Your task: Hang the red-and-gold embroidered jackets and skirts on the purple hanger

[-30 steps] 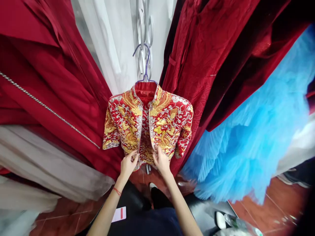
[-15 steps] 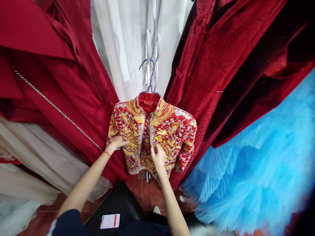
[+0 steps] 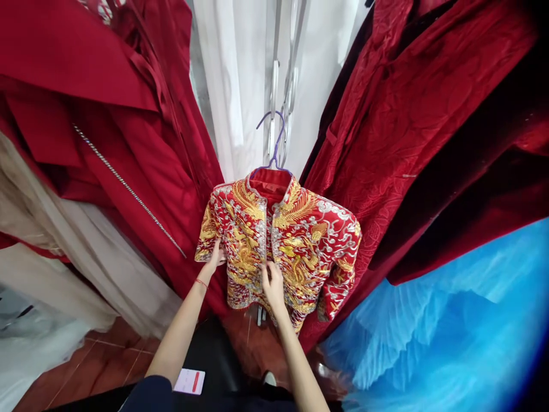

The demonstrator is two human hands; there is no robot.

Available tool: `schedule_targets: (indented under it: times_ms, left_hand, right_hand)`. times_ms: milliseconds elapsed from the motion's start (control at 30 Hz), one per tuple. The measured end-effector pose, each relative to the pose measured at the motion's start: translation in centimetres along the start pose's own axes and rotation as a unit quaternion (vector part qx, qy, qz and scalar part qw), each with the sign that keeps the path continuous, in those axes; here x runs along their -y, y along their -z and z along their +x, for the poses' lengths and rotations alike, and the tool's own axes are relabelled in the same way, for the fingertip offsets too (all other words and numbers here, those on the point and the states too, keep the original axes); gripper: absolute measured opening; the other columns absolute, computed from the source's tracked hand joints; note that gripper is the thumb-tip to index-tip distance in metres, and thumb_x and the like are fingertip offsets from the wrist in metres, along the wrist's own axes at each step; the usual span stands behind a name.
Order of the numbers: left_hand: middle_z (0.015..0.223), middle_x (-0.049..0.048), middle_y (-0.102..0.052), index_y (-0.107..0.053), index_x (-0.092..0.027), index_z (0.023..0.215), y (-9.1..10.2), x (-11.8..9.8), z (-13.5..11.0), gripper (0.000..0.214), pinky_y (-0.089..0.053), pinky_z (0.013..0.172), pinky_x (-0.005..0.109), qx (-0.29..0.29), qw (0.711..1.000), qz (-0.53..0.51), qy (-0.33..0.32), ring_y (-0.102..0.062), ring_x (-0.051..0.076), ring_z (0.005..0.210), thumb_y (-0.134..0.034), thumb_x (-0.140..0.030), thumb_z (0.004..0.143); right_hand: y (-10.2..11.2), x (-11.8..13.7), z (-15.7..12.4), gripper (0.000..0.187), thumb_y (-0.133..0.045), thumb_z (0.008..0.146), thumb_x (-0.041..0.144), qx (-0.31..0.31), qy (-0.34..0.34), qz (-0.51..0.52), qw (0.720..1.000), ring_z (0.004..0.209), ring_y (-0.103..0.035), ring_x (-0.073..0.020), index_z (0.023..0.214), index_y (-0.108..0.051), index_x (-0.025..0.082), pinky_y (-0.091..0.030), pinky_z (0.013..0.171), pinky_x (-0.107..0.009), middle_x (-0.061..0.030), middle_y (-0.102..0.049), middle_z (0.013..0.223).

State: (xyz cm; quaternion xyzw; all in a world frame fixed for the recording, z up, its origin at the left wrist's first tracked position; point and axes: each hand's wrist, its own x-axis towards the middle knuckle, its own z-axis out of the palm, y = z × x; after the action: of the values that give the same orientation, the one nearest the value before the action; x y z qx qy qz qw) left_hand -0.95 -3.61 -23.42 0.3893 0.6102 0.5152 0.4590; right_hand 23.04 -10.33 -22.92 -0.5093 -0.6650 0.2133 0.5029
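A small red jacket [image 3: 295, 240] with gold and silver embroidery hangs on a purple hanger [image 3: 274, 143] from a metal rack. My left hand [image 3: 215, 257] grips the cuff of the jacket's left-side sleeve, fingers closed on the cloth. My right hand [image 3: 272, 283] pinches the jacket's front edge near the middle, low on the chest. A red string bracelet circles my left wrist.
Dark red gowns [image 3: 128, 149] hang on the left, one with a silver chain trim, and cream fabric [image 3: 64, 252] below them. Red velvet garments [image 3: 429, 143] hang on the right above a blue tulle skirt [image 3: 429, 326]. White curtain [image 3: 240, 74] behind. A white and red card [image 3: 189, 380] lies below.
My left hand moved from the jacket's hem out to the left-side sleeve cuff. My right hand rose from the hem to the front edge. The view shifted left and down.
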Motion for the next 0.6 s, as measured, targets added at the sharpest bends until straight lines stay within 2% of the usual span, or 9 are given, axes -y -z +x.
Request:
schedule_targets:
  times_ms: [100, 200, 300, 367, 433, 500, 533, 600]
  left_hand:
    - [0.079, 0.0125, -0.068, -0.066, -0.018, 0.083, -0.9, 1.3, -2.2, 0.066, -0.054, 0.075, 0.042, 0.063, 0.993, -0.068, 0.070, -0.066, 0.022, 0.073, -0.036, -0.077, 0.077]
    - [0.094, 0.0138, -0.068, -0.066, -0.019, 0.096, -1.7, 2.3, -3.8, 0.059, -0.054, 0.086, 0.042, 0.080, 0.966, -0.228, 0.089, -0.068, 0.022, 0.090, -0.043, -0.071, 0.082]
    - [0.105, 0.0122, -0.067, -0.064, -0.020, 0.100, -2.2, 2.2, -4.0, 0.062, -0.053, 0.094, 0.040, 0.011, 0.944, -0.328, 0.043, -0.066, 0.021, 0.104, -0.039, -0.074, 0.083]
    - [0.110, 0.0092, -0.068, -0.064, -0.023, 0.097, -2.4, 1.4, -3.7, 0.052, -0.051, 0.099, 0.037, -0.046, 0.924, -0.379, -0.010, -0.064, 0.019, 0.110, -0.045, -0.069, 0.084]
    - [0.109, 0.0070, -0.069, -0.065, -0.023, 0.091, -2.4, 0.3, -3.6, 0.032, -0.049, 0.103, 0.036, -0.081, 0.904, -0.416, -0.053, -0.063, 0.018, 0.112, -0.060, -0.054, 0.083]
    - [0.106, 0.0058, -0.071, -0.066, -0.022, 0.085, -2.3, -1.1, -3.8, 0.017, -0.048, 0.104, 0.039, -0.091, 0.903, -0.412, -0.081, -0.063, 0.019, 0.114, -0.069, -0.037, 0.079]
    - [0.106, 0.0054, -0.071, -0.066, -0.021, 0.084, -2.1, -1.8, -4.1, 0.013, -0.048, 0.105, 0.040, -0.100, 0.906, -0.401, -0.093, -0.063, 0.019, 0.114, -0.070, -0.031, 0.077]
    - [0.105, 0.0054, -0.072, -0.066, -0.020, 0.085, -1.8, -3.1, -4.7, 0.013, -0.049, 0.102, 0.041, -0.157, 0.904, -0.380, -0.120, -0.064, 0.020, 0.113, -0.072, -0.025, 0.074]
  right_hand:
    - [2.8, -1.3, -1.0, 0.032, -0.040, 0.099, 0.042, 0.013, 0.003, 0.040, 0.999, 0.096, -0.060, -0.0207, 0.103, -0.062, 0.019, -0.045, 0.090, -0.035, -0.0091, -0.066, 0.100]
    - [4.4, -1.8, -1.1, 0.033, -0.042, 0.097, 0.046, 0.037, 0.006, 0.055, 0.998, 0.094, -0.061, -0.0206, 0.098, -0.062, 0.020, -0.046, 0.089, -0.035, -0.0081, -0.067, 0.098]
    - [4.8, -1.5, -0.6, 0.034, -0.044, 0.095, 0.049, 0.044, 0.000, 0.071, 0.996, 0.095, -0.061, -0.0214, 0.098, -0.062, 0.020, -0.047, 0.089, -0.035, -0.0086, -0.068, 0.099]
    - [4.9, -1.1, -0.2, 0.035, -0.044, 0.095, 0.049, 0.025, -0.021, 0.093, 0.995, 0.092, -0.062, -0.0212, 0.101, -0.062, 0.019, -0.047, 0.087, -0.035, -0.0087, -0.068, 0.098]
    - [5.2, -0.5, 0.2, 0.036, -0.043, 0.095, 0.049, -0.010, -0.048, 0.115, 0.992, 0.087, -0.062, -0.0205, 0.103, -0.061, 0.018, -0.048, 0.084, -0.034, -0.0081, -0.067, 0.095]
    - [5.7, 0.1, 0.5, 0.035, -0.045, 0.094, 0.049, -0.045, -0.057, 0.130, 0.989, 0.086, -0.061, -0.0203, 0.102, -0.061, 0.018, -0.048, 0.083, -0.034, -0.0079, -0.067, 0.094]
    - [6.0, 0.3, 0.6, 0.034, -0.046, 0.094, 0.048, -0.058, -0.054, 0.137, 0.987, 0.088, -0.061, -0.0204, 0.102, -0.061, 0.018, -0.048, 0.084, -0.034, -0.0079, -0.066, 0.095]
    - [6.2, 0.5, 0.8, 0.033, -0.048, 0.093, 0.047, -0.080, -0.044, 0.154, 0.984, 0.091, -0.061, -0.0206, 0.103, -0.062, 0.019, -0.047, 0.086, -0.034, -0.0084, -0.066, 0.099]
